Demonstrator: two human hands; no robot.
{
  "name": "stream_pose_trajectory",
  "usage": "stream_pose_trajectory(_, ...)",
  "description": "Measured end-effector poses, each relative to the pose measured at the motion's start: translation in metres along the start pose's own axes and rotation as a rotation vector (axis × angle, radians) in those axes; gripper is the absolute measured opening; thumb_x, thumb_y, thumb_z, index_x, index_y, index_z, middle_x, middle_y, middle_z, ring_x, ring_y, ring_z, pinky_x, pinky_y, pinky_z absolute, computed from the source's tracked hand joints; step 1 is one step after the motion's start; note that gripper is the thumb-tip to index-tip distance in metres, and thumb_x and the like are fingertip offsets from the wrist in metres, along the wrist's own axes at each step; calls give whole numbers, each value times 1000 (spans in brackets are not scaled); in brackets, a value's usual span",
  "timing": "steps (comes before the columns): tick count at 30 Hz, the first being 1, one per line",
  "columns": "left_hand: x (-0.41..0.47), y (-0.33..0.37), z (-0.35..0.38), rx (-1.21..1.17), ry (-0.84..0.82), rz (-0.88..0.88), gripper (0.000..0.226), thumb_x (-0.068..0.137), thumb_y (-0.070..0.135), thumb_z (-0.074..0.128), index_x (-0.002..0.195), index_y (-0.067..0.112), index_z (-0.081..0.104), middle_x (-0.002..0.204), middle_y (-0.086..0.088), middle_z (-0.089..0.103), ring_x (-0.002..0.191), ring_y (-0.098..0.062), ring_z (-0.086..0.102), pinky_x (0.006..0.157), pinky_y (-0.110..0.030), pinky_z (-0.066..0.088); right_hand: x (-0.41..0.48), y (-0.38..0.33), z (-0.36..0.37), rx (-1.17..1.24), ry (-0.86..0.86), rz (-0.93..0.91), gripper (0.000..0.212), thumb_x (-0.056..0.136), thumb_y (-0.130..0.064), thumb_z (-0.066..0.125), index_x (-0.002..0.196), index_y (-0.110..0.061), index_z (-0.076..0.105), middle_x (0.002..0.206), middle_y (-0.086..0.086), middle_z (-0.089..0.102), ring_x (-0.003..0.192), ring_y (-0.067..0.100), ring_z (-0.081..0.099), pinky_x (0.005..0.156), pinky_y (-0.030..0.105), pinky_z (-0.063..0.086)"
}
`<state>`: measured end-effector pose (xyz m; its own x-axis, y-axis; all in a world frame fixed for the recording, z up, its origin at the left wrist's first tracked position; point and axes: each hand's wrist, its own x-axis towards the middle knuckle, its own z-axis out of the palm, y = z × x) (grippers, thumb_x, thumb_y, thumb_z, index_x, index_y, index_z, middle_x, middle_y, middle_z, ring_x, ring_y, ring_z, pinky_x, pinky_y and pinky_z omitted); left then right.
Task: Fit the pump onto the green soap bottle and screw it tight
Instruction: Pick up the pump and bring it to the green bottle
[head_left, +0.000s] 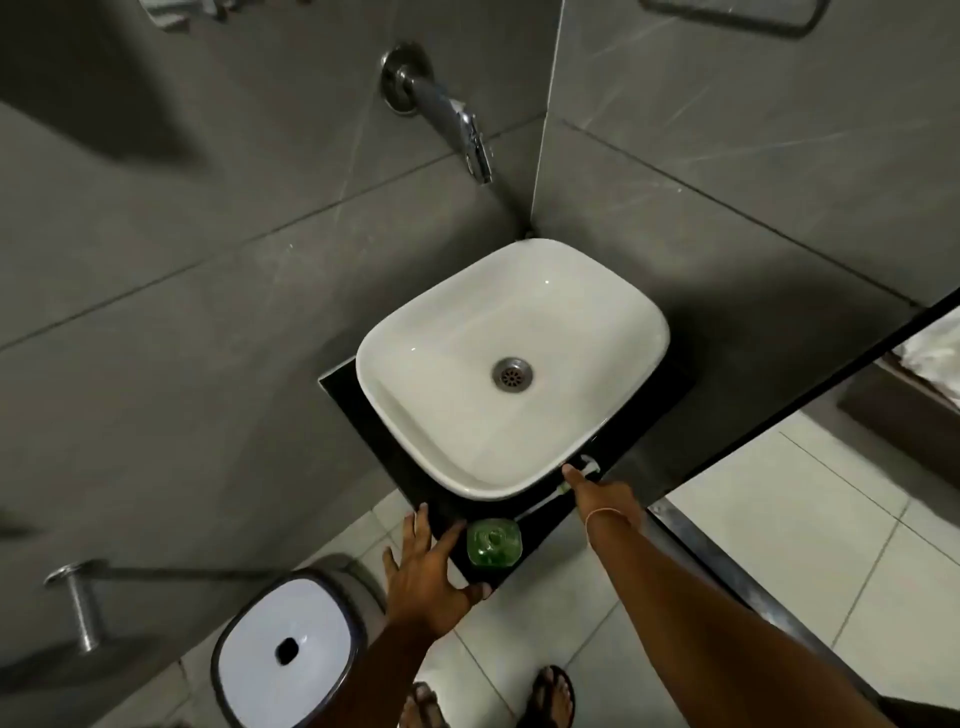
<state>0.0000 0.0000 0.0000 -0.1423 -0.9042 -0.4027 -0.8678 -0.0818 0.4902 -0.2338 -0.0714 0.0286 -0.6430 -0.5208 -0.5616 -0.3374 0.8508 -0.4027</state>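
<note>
Pump (566, 480) flat, spout toward sink (415, 364)

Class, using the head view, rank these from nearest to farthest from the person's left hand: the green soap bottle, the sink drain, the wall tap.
From the left hand:
1. Green soap bottle, just right of it on the black counter.
2. Sink drain, in the basin's middle, beyond the bottle.
3. Wall tap, high on the grey wall.

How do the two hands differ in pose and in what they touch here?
The left hand is spread flat on the black counter edge beside the green soap bottle; the right hand reaches further, fingers at the pump lying by the basin. Neither touches the bottle.
</note>
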Motion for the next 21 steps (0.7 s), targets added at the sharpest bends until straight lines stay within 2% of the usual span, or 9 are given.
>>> stream_pose_trajectory(5,6,7,1,-110,73,14,81,60,58,77,132,51,40,162,-4,-4,147,-23,-12,114,-62,-1,6,-8,6,41,-2,95,79,72,-64,67,110,6,61,119,27,64,109,45,61,89,48,49)
stream_pose_trajectory(8,11,5,6,-112,115,23,74,60,60,77,127,50,48,162,-5,-4,146,-24,-17,114,-59,-7,16,-5,11,74,-19,98,76,74,-60,69,111,6,61,122,28,63,113,45,59,96,51,47)
stream_pose_trajectory(12,17,3,7,-56,134,38,66,59,63,75,120,47,56,162,-7,-5,145,-25,-20,114,-58,-8,15,-5,5,256,-63,154,71,75,-52,70,113,7,59,120,26,63,109,45,60,98,51,46)
stream_pose_trajectory(14,18,1,8,-8,143,55,67,59,66,73,121,46,55,162,-7,-6,144,-22,-24,115,-59,-7,1,1,-4,378,-27,138,67,77,-52,69,113,4,61,122,25,63,110,44,58,99,51,45)
stream_pose_trajectory(18,19,-2,13,-5,185,87,71,59,75,66,121,44,56,162,-6,-6,140,-18,-31,116,-57,-8,-60,25,-20,735,153,-71,44,69,-57,73,93,-20,73,106,7,71,103,28,64,96,48,50)
stream_pose_trajectory(21,19,-3,14,-5,195,90,71,59,75,65,121,42,58,162,-6,-5,140,-19,-31,117,-57,-6,-119,31,-34,801,253,-327,37,62,-67,73,88,-40,69,109,-13,62,112,17,58,93,37,48)
